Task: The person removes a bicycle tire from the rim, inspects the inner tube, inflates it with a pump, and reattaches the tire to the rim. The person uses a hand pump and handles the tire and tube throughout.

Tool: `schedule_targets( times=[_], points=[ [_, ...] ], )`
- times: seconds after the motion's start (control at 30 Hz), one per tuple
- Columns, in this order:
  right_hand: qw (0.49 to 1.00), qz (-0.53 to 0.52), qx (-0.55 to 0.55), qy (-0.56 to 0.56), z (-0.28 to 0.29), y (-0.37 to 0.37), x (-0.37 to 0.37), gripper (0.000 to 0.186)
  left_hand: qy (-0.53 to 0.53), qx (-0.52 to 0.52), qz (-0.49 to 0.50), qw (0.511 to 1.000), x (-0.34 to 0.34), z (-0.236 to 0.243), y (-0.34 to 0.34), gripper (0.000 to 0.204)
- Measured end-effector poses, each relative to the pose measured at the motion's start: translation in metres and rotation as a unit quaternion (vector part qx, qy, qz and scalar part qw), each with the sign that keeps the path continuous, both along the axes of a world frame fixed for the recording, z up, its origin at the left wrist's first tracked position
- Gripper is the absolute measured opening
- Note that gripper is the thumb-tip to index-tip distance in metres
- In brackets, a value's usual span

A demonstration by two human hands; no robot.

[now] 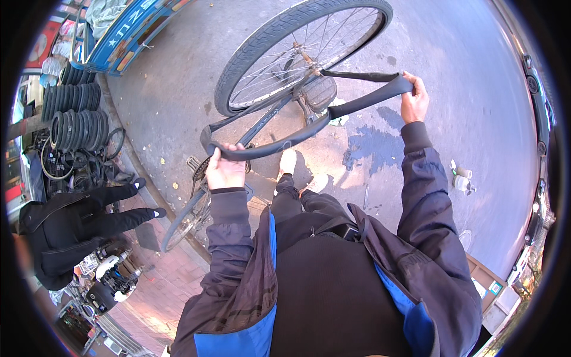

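A black inner tube [279, 144] stretches between my two hands in a long loop. My left hand [226, 169], palm up, is closed around its left end. My right hand [414, 98], raised higher and farther right, grips the other end, where the tube lies flat. The far strand of the loop runs back toward the hub of a bicycle wheel [235, 71] with a grey-black tyre. Whether it passes around the frame [267, 125] there, I cannot tell. The bicycle lies or stands just beyond my feet, with its other wheel [178, 223] at my left.
A person in dark clothes [65, 232] bends over at the left, on the brick pavement. Stacked tyres [77, 128] and a blue cart [128, 35] stand behind. A wet patch [375, 149] marks the road; small containers [462, 178] sit at right. Parked cars [538, 113] line the far right.
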State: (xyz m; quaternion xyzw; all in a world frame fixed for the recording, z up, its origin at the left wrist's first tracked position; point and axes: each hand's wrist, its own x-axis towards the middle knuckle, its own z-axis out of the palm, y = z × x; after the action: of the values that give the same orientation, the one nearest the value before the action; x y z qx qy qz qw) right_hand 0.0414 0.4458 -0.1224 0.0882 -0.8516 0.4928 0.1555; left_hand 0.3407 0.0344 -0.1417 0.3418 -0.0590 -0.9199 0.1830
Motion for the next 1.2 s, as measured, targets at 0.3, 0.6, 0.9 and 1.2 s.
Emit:
schedule_targets(
  times=[0.3,0.6,0.9,1.2],
  points=[
    [0.784,-0.165,-0.482,-0.354,-0.097,0.109,0.087,0.043,0.024,0.049,-0.170,0.984,0.025,0.023,0.086,0.015],
    [0.555,-0.059,-0.609,-0.564,-0.125,0.025,0.247,0.052,-0.093,0.031,-0.239,0.966,0.066,0.029,0.153,0.022],
    [0.540,-0.090,-0.634,-0.547,-0.118,0.052,0.305,0.073,-0.162,-0.050,-0.204,0.964,0.108,0.007,0.147,0.013],
    [0.580,-0.078,-0.630,-0.510,-0.101,0.026,0.363,0.012,-0.191,0.037,-0.299,0.934,0.156,-0.030,0.167,0.034]
  ],
)
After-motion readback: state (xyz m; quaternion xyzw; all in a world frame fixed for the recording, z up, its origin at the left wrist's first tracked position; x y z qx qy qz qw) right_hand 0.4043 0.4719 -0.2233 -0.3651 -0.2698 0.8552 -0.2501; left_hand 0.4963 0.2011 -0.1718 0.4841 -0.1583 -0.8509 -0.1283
